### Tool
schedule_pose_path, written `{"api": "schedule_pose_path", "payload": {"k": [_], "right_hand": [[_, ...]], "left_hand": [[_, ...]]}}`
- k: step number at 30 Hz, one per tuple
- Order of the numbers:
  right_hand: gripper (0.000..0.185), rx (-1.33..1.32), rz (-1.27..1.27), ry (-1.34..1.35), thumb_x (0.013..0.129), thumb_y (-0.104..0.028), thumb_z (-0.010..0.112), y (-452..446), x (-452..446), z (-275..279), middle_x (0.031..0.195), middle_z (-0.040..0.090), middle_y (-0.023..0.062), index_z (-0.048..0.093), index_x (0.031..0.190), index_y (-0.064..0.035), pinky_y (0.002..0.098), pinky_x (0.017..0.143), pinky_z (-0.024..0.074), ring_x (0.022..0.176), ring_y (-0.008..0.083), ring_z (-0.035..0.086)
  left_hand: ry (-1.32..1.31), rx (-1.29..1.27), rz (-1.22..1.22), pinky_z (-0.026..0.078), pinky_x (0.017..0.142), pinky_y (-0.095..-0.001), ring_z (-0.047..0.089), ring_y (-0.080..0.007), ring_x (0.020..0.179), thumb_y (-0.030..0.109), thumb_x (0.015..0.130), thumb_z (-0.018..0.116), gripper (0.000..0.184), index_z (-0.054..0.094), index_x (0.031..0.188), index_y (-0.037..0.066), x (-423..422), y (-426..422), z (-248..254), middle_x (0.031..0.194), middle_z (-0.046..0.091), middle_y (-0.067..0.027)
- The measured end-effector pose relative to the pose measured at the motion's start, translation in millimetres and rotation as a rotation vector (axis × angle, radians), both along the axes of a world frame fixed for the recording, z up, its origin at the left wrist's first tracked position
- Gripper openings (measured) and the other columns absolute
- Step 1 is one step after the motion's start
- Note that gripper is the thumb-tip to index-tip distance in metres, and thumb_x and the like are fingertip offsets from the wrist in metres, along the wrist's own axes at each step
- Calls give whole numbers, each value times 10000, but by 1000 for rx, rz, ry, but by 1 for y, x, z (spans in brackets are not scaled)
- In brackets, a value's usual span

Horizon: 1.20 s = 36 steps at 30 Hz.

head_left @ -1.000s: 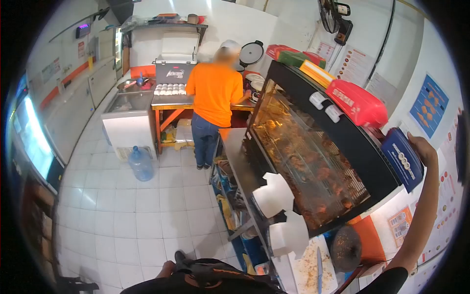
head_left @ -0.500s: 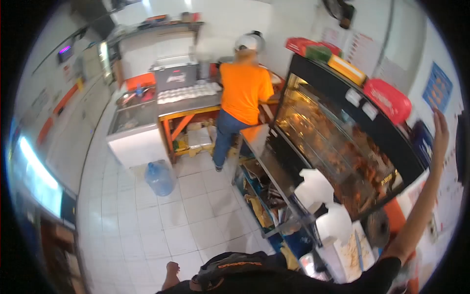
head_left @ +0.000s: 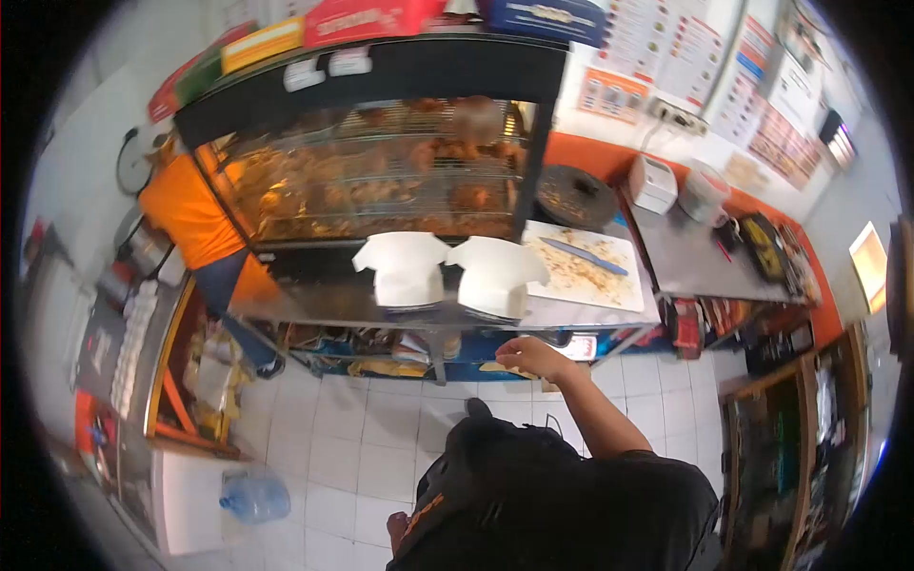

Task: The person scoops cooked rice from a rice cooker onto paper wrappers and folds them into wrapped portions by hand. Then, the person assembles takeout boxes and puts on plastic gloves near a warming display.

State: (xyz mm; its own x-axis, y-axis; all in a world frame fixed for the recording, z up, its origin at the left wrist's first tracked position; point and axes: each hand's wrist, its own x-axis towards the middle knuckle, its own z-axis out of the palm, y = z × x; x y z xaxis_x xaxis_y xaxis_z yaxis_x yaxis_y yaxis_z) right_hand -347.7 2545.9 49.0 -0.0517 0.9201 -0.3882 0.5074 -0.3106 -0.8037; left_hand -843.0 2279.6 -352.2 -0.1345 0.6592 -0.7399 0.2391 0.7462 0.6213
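My right hand [head_left: 533,359] hangs in front of the counter's edge, fingers loosely bent and apart, with nothing visible in it. Just beyond it, two unfolded white takeaway boxes [head_left: 405,276] stand side by side on the metal counter [head_left: 328,306]. To their right lies a white cutting board [head_left: 614,287] strewn with brown crumbs, a knife [head_left: 586,257] resting across it. Low beside my body, my left hand [head_left: 397,526] is partly hidden by my dark shirt; its visible fingers look curled in, and nothing shows in them.
A glass food warmer [head_left: 381,181] full of browned meat stands behind the boxes. A person in an orange shirt [head_left: 195,214] works at the far left. A water jug [head_left: 255,498] is on the floor. A steel side table [head_left: 690,262] and wooden cabinet [head_left: 771,466] are at right.
My view has swung right to face the warmer and counter. My right hand has come down from its raised position beside the warmer to below the counter's front edge.
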Motion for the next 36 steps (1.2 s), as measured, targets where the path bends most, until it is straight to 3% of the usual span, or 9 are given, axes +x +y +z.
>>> {"api": "schedule_pose_path", "payload": {"k": [6,13,21,25,27,29,30,31,36], "right_hand": [[324,220,-270,88,886,-232,682,8,85,-27,1019,717,129,697,1098,13,316,840,509,932,205,657],[290,109,-286,261,891,-218,678,30,155,-59,989,712,123,697,1068,11,312,823,510,911,173,652],[313,46,-282,116,891,-243,670,62,259,-93,960,718,112,694,1071,12,323,805,520,896,188,670],[319,-104,-253,284,888,-241,668,81,268,-96,954,719,111,689,1062,25,322,811,516,897,193,665],[306,-75,-140,263,894,-229,655,89,262,-104,947,717,109,687,1062,25,315,822,511,893,183,660],[305,-101,-24,264,896,-224,650,95,249,-112,938,715,103,686,1067,27,313,804,519,885,170,662],[310,-135,24,269,895,-224,651,99,242,-111,932,714,97,685,1071,29,313,781,530,880,162,666],[315,-165,68,273,894,-225,652,103,232,-108,926,713,92,684,1076,30,314,757,541,875,154,671],[269,-162,186,392,906,-193,642,100,180,-109,897,700,109,662,1009,54,295,816,513,874,163,667]], "left_hand": [[75,-17,-263,445,634,-378,593,-234,765,226,881,555,153,611,885,84,17,70,22,816,620,-109],[192,-71,-155,459,733,-369,602,-243,860,236,895,555,200,621,985,71,30,106,43,915,640,-119],[155,21,-361,475,845,-358,611,-252,969,248,910,555,280,633,1100,57,182,143,43,1027,662,-132],[76,207,-568,483,901,-352,616,-257,1023,253,918,555,325,638,1157,50,248,177,15,1084,673,-138],[282,19,-609,504,882,-381,649,-272,1004,147,873,591,353,621,1219,79,293,199,89,1026,691,-148],[385,247,-402,540,776,-368,689,-246,831,189,865,616,324,649,1165,69,290,188,76,872,699,-120],[299,147,-292,546,743,-356,695,-235,799,208,871,610,308,656,1136,57,280,187,78,860,699,-128],[370,227,-286,549,731,-359,696,-228,773,187,870,598,307,654,1139,51,274,179,83,850,698,-127],[316,96,53,555,645,-347,682,-204,710,157,859,601,258,656,1073,25,228,95,56,848,697,-127]]}}
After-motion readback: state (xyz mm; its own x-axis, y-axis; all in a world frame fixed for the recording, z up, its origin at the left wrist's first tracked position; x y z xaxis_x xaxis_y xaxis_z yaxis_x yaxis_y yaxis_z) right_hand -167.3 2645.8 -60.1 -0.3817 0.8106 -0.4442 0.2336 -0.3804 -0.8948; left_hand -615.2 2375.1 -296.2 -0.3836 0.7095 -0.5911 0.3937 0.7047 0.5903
